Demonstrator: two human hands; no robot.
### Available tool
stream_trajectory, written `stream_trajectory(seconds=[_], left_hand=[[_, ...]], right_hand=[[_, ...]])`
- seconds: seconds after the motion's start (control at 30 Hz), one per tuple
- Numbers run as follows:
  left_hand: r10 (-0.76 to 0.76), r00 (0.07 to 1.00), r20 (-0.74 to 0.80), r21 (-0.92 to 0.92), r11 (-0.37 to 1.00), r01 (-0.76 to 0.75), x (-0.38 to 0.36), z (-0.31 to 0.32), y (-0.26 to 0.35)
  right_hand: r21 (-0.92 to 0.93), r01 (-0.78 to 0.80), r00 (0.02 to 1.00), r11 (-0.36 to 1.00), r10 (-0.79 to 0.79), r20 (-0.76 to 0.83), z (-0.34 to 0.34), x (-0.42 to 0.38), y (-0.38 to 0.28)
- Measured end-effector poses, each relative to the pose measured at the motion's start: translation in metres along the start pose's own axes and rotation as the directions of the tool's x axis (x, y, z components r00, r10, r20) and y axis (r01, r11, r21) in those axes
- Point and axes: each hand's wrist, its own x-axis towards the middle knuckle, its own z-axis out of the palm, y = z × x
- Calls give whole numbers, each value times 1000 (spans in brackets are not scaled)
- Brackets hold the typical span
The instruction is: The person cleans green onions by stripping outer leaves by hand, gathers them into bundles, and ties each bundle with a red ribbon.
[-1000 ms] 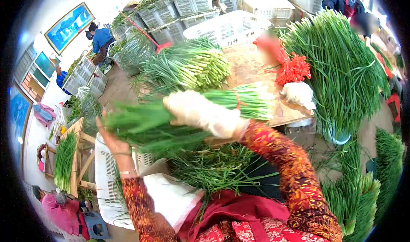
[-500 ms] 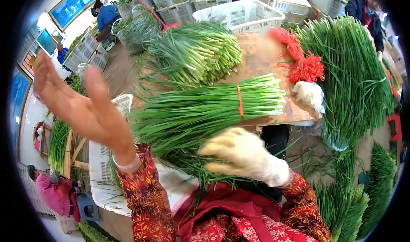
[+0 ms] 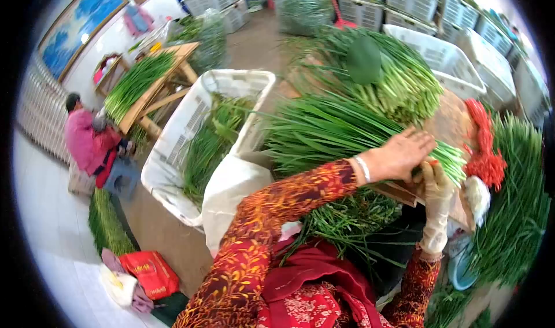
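Note:
A bundle of green chives (image 3: 324, 134) lies on the wooden table, its pale cut ends pointing right. My bare left hand (image 3: 400, 156), with a white band at the wrist, rests across the stalks near those ends, fingers curled over them. Against the near side of the same bundle, my gloved right hand (image 3: 436, 189) closes on the stalks, thumb upward. A bit of red tie shows between the hands; most of it is hidden. Behind lies a larger pile of chives (image 3: 404, 91). Loose green leaves (image 3: 352, 224) cover my lap.
Red ties (image 3: 484, 148) and a white crumpled glove-like item (image 3: 476, 199) lie at the table's right. A white crate (image 3: 155, 174) with leaves stands left. More chives (image 3: 511, 212) hang at right. A seated person in pink (image 3: 87, 137) is far left.
My left hand has come down from the air onto the bundle. My right hand has moved from the near side to the stalk ends. The view has turned left.

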Motion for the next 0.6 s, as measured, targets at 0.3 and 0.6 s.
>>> stream_trajectory(seconds=[0.3,0.6], left_hand=[[-39,996,85,244,970,17,15,11,3],[-102,994,38,-12,995,103,9,6,3]], right_hand=[[96,-9,994,995,-1,105,-3,2,0],[-329,221,914,918,-313,-259,10,-36,42]])
